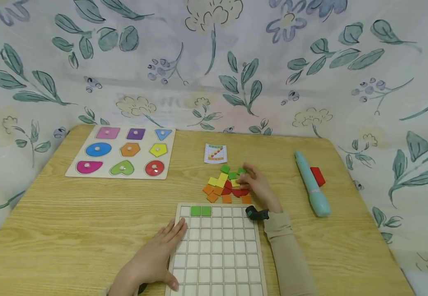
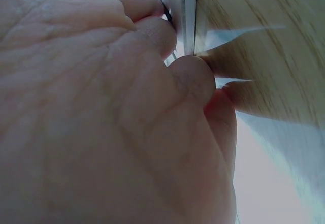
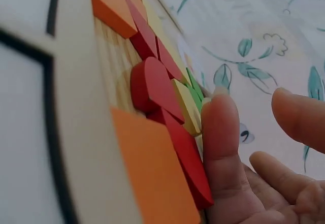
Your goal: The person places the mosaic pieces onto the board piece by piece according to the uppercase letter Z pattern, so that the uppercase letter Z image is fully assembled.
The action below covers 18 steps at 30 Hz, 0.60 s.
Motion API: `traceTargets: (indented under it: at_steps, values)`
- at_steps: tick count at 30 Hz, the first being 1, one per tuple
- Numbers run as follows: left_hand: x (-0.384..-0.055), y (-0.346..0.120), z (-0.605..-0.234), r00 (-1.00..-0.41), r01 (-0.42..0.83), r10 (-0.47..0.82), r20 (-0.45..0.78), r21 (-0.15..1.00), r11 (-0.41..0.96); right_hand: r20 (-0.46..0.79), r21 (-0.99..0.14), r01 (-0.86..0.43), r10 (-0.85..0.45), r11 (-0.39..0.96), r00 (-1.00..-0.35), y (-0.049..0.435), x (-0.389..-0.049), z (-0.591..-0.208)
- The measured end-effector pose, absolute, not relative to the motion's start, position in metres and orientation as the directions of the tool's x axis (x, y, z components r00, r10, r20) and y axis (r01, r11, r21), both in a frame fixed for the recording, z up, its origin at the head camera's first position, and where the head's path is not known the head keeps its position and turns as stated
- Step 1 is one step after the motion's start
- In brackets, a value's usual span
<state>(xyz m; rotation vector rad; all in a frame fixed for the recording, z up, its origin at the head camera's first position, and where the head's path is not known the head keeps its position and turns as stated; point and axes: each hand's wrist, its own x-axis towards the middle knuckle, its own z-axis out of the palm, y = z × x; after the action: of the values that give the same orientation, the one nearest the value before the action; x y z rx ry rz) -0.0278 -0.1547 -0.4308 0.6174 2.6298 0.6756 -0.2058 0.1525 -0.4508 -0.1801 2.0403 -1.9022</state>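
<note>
A wooden grid board (image 1: 217, 246) has two green square tiles (image 1: 201, 211) in its top row. Along its left edge lies my left hand (image 1: 152, 255), fingers stretched over the rim and thumb spread lower down. In the left wrist view, the palm (image 2: 101, 117) hides much of the board. Past the board's far edge, my right hand (image 1: 258, 185) hovers at a loose pile of yellow, red, orange and green tiles. Its fingertips are right by a green tile (image 1: 241, 171). The right wrist view has the thumb (image 3: 222, 137) and fingers apart, beside red pieces (image 3: 155, 89).
Beyond the pile lies a small pattern card (image 1: 215, 153). A shape puzzle board (image 1: 121, 152) with knobbed pieces sits at the back left. To the right is a turquoise microphone-shaped object (image 1: 313, 187) touching a red block (image 1: 318, 176). A floral cloth (image 1: 214, 61) hangs behind the table.
</note>
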Motion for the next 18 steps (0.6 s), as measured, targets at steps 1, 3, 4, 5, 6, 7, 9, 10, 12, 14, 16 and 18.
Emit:
traceTargets:
  at_steps: [1, 3, 4, 5, 6, 7, 9, 10, 12, 14, 16, 18]
  values:
    - [-0.028, -0.155, -0.431, -0.843, 0.323, 0.49, -0.223, 0.519, 0.792, -0.159, -0.987, 0.139, -0.325, 0.085, -0.932, 0.153, -0.206, -0.451]
    - [-0.028, -0.156, -0.43, -0.844, 0.327, 0.49, -0.218, 0.515, 0.792, -0.156, -0.988, 0.142, -0.321, 0.065, -0.934, 0.153, -0.207, -0.453]
    - [-0.027, -0.156, -0.43, -0.844, 0.327, 0.49, -0.218, 0.515, 0.792, -0.155, -0.988, 0.142, -0.314, 0.063, -0.937, 0.152, -0.207, -0.453]
    - [-0.027, -0.156, -0.43, -0.844, 0.326, 0.49, -0.218, 0.516, 0.792, -0.154, -0.988, 0.138, -0.301, 0.075, -0.941, 0.151, -0.207, -0.453]
    - [-0.027, -0.156, -0.43, -0.844, 0.325, 0.49, -0.219, 0.517, 0.792, -0.159, -0.986, 0.139, -0.281, 0.09, -0.946, 0.149, -0.207, -0.453]
    - [-0.027, -0.156, -0.43, -0.844, 0.323, 0.489, -0.221, 0.518, 0.792, -0.16, -0.984, 0.135, -0.26, 0.114, -0.952, 0.148, -0.206, -0.453]
    - [-0.027, -0.156, -0.43, -0.844, 0.317, 0.488, -0.225, 0.524, 0.791, -0.161, -0.976, 0.124, -0.21, 0.182, -0.964, 0.144, -0.206, -0.453]
    - [-0.028, -0.156, -0.43, -0.843, 0.316, 0.487, -0.227, 0.525, 0.79, -0.158, -0.968, 0.115, -0.183, 0.224, -0.97, 0.142, -0.206, -0.453]
    - [-0.028, -0.156, -0.43, -0.842, 0.314, 0.489, -0.229, 0.528, 0.789, -0.142, -0.945, 0.093, -0.136, 0.313, -0.98, 0.138, -0.205, -0.453]
    - [-0.028, -0.156, -0.429, -0.841, 0.314, 0.489, -0.23, 0.529, 0.788, -0.117, -0.916, 0.064, -0.11, 0.395, -0.987, 0.135, -0.204, -0.452]
    - [-0.028, -0.156, -0.429, -0.841, 0.313, 0.489, -0.231, 0.53, 0.788, -0.09, -0.887, 0.03, -0.108, 0.461, -0.99, 0.134, -0.203, -0.451]
    - [-0.027, -0.156, -0.429, -0.842, 0.311, 0.487, -0.231, 0.531, 0.789, -0.079, -0.868, 0.008, -0.121, 0.496, -0.99, 0.134, -0.202, -0.45]
